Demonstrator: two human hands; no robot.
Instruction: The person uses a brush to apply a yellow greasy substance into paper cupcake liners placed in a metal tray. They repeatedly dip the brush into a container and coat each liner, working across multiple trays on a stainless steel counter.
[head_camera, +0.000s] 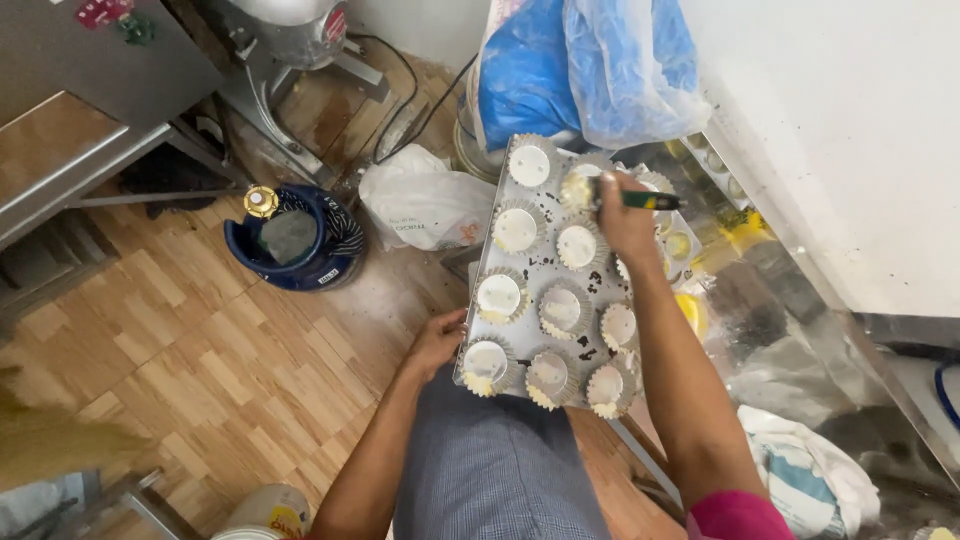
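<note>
Muffin tray resting on the lap, long axis running away from the body, far end tilted slightly right. Left hand closed on the near-left edge. Right hand fisted around a green-handled tool, which points right over the far cups. Open floor lies left; a counter crowds the right.
</note>
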